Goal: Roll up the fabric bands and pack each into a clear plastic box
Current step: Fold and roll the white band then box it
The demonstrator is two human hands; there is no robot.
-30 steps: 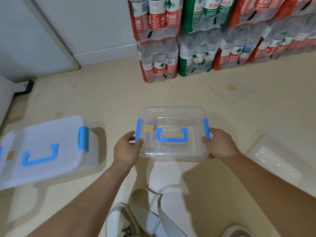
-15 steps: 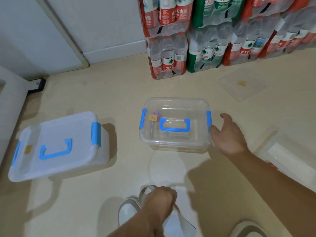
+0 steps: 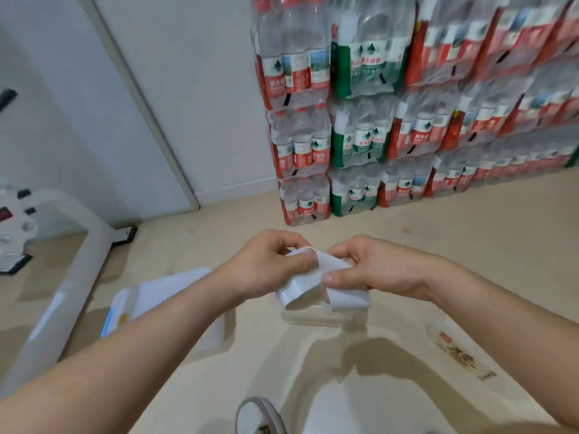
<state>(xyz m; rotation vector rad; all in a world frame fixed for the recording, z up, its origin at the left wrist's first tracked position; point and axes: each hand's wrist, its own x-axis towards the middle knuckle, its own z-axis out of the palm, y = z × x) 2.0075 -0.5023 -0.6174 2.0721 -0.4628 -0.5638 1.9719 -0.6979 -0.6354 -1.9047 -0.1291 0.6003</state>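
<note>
Two hands meet on one white fabric band point(image 3: 310, 281), held in the air in front of the person. The left hand point(image 3: 266, 269) has its fingers curled, with the thumb point(image 3: 302, 261) pressed on the band's upper edge in a pinch. The right hand point(image 3: 379, 270) is curled as well, its thumb tip lying on the band's flat face and the other fingers tucked behind the cloth. Between them the band is bunched; blur hides whether it is folded or partly wound, but a loop hangs below the left hand and a flat end juts out under the right thumb. Right below the band, on the pale floor point(image 3: 470, 245), sits a clear plastic box point(image 3: 316, 319), mostly hidden by hands and cloth. Behind the left forearm lies a second box point(image 3: 169, 286) with a white lid and a blue latch point(image 3: 108, 322). A clear plastic piece point(image 3: 454, 352) with red print lies to the right, and a white shoe point(image 3: 260, 415) shows at the bottom edge. Shrink-wrapped water bottle packs point(image 3: 407, 126) are stacked against the far wall.
</note>
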